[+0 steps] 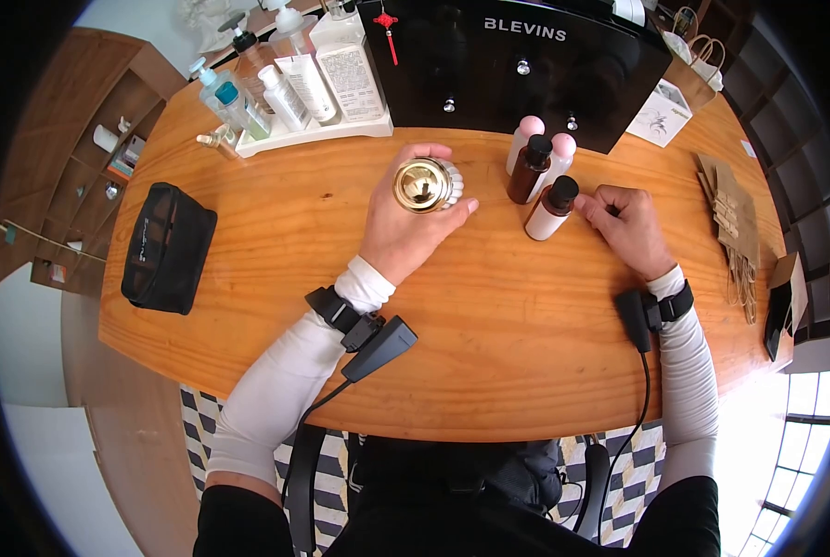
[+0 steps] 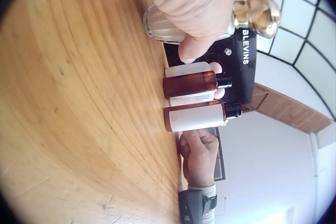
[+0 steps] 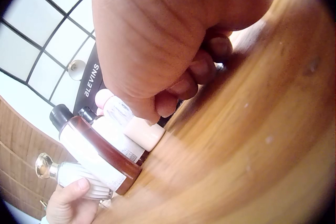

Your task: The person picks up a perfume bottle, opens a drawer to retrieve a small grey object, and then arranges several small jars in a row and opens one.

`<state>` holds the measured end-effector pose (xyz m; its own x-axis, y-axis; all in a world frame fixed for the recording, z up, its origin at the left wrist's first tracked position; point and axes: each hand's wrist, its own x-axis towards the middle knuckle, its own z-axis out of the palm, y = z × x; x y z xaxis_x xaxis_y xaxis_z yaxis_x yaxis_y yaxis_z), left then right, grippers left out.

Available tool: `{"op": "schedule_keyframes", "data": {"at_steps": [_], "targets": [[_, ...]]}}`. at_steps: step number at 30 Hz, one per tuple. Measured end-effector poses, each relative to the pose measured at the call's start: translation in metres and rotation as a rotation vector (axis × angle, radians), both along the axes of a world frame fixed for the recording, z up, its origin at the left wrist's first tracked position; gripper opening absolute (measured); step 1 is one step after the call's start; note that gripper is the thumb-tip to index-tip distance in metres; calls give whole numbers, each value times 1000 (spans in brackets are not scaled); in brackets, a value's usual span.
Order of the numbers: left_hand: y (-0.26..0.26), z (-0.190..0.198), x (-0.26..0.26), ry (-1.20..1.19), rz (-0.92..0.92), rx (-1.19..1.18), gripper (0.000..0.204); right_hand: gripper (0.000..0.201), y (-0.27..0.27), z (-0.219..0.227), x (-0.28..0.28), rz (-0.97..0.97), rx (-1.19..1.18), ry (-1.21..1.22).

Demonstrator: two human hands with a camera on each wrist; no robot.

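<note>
Now the left hand [image 1: 399, 229] grips the gold-capped bottle [image 1: 422, 186] before the black cabinet's [image 1: 498, 84] left part. And the right hand [image 1: 634, 227], clenched on nothing, sits before its right end, near the white-labelled brown bottle [image 1: 546, 221].

Wooden shelving [image 1: 81, 176] stands left of the wooden counter [image 1: 341, 371]. Bright gridded windows [image 1: 800, 446] light the patterned floor [image 1: 331, 483].

Glossy gold cap [image 1: 421, 184], smooth wood table [image 1: 489, 343], shiny black box [image 1: 489, 74]
</note>
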<state>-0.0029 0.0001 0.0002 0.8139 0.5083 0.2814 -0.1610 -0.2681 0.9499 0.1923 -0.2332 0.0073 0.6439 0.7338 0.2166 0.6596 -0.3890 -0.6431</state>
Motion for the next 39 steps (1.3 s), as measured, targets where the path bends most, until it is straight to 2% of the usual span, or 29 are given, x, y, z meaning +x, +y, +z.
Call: {"op": "schedule_keyframes", "data": {"at_steps": [31,37,39], "targets": [[0,3,1,19,5,35,48,47,-1,1,1,20,9,-51],[-1,1,1,-26,-5,-23,47,47,-1,2,0,4,6,-5],[0,2,1,14,8,38,47,48,-1,3,0,24,6,-36]]}}
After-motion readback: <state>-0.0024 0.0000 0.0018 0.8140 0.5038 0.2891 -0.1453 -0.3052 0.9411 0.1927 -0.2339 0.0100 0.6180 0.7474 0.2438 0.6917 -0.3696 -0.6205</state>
